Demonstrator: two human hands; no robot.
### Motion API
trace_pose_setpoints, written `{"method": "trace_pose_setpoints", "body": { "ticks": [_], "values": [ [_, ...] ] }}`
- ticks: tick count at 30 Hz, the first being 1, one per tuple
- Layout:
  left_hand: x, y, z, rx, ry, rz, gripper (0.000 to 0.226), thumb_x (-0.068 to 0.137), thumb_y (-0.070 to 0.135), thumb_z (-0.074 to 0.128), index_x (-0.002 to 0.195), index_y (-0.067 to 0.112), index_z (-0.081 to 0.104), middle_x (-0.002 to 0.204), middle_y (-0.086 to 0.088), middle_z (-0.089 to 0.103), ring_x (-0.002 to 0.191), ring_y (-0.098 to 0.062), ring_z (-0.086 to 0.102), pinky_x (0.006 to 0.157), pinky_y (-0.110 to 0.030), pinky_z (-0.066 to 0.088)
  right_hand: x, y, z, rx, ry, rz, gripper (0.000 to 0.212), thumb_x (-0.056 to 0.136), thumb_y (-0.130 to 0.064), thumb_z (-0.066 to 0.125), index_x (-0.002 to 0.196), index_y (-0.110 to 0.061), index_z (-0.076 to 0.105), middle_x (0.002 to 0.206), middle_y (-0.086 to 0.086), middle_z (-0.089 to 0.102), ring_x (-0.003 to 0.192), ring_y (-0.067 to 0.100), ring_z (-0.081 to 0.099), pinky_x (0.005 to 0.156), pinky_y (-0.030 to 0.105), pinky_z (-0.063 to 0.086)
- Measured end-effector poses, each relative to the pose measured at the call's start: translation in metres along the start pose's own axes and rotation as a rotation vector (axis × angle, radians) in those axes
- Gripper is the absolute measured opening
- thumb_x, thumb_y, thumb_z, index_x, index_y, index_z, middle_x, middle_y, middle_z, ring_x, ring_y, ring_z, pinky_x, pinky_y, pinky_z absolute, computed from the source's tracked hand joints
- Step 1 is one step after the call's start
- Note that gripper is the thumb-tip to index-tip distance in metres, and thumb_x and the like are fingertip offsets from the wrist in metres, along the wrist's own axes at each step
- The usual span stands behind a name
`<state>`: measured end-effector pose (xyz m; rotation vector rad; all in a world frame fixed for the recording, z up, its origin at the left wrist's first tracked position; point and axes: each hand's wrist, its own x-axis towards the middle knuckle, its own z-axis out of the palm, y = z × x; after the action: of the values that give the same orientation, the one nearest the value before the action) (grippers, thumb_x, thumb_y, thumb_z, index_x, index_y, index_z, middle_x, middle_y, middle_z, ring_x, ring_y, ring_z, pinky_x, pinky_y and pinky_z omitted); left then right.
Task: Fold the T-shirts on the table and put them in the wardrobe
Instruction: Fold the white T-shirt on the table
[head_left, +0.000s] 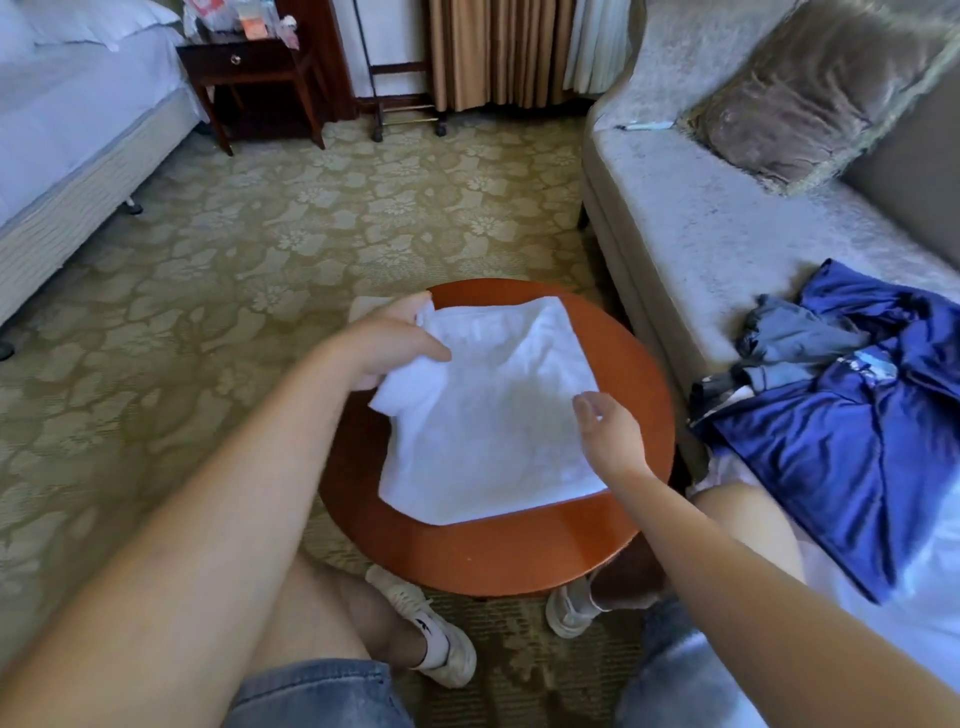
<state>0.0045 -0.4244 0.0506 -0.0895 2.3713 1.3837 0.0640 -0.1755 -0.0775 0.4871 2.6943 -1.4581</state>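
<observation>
A white T-shirt (493, 410) lies folded into a rough square on the round wooden table (524, 551). My left hand (395, 338) grips the shirt's left edge, with bunched fabric under the fingers and thumb. At the shirt's right edge, my right hand (608, 421) hovers with loosely bent fingers and holds nothing. On the sofa to the right a blue T-shirt (841, 447) lies crumpled, with a grey garment (789, 343) on top of it.
A pale sofa (701, 218) with a brown cushion (810, 98) runs along the right. At the left stands a bed (78, 130), with a dark nightstand (249, 67) behind it. Patterned carpet (311, 218) spreads beyond the table. My knees and white shoes sit under the table's near edge.
</observation>
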Motion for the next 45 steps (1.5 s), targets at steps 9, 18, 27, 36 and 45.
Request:
{"method": "trace_pose_setpoints", "body": {
  "ticks": [9, 18, 27, 36, 45],
  "values": [
    [0.024, -0.012, 0.173, 0.096, 0.037, -0.001, 0.067, 0.091, 0.024, 0.061, 0.15, 0.028, 0.03, 0.143, 0.005, 0.045, 0.121, -0.021, 0.054, 0.095, -0.037, 0.051, 0.014, 0.037, -0.031, 0.541, -0.199, 0.262, 0.034, 0.102, -0.046, 0.039, 0.115, -0.024, 0.06, 0.111, -0.001, 0.063, 0.105, 0.021, 0.059, 0.093, 0.035, 0.045],
    [0.0, -0.11, 0.173, 0.833, 0.117, -0.026, 0.067, 0.101, 0.055, 0.018, 0.156, 0.024, -0.005, 0.162, -0.003, -0.018, 0.148, -0.021, -0.018, 0.119, -0.05, -0.009, 0.015, 0.031, -0.033, -0.178, 0.066, -0.116, 0.027, 0.092, -0.015, 0.056, 0.117, -0.008, 0.066, 0.119, 0.007, 0.061, 0.102, 0.026, 0.06, 0.083, 0.03, 0.046],
    [-0.001, -0.136, 0.142, 0.89, 0.126, 0.128, 0.074, 0.1, 0.053, 0.018, 0.155, 0.011, -0.007, 0.163, -0.005, -0.012, 0.15, -0.017, -0.012, 0.12, -0.039, -0.011, 0.026, -0.018, 0.045, -0.747, -0.527, -0.689, 0.049, 0.104, -0.026, 0.039, 0.15, -0.012, 0.033, 0.16, 0.01, 0.021, 0.149, 0.023, 0.016, 0.117, 0.034, 0.016],
    [0.009, -0.157, 0.086, 1.041, -0.053, 0.267, 0.105, 0.074, 0.081, 0.0, 0.154, 0.014, -0.014, 0.162, -0.001, -0.019, 0.148, -0.015, -0.019, 0.121, -0.04, -0.01, 0.073, -0.015, 0.019, -0.972, -0.091, -0.28, 0.06, 0.104, -0.029, 0.027, 0.155, -0.011, 0.003, 0.163, 0.009, -0.007, 0.15, 0.027, -0.009, 0.118, 0.054, 0.003],
    [0.013, -0.176, 0.006, 1.121, 0.177, 0.029, 0.099, 0.083, 0.082, 0.016, 0.156, 0.017, 0.003, 0.163, -0.001, -0.002, 0.15, -0.021, -0.006, 0.118, -0.05, -0.007, 0.029, -0.012, 0.018, -1.003, -0.203, -0.51, 0.036, 0.101, -0.037, 0.039, 0.108, -0.017, 0.069, 0.107, 0.002, 0.064, 0.107, 0.026, 0.058, 0.11, 0.043, 0.029]
  ]
}}
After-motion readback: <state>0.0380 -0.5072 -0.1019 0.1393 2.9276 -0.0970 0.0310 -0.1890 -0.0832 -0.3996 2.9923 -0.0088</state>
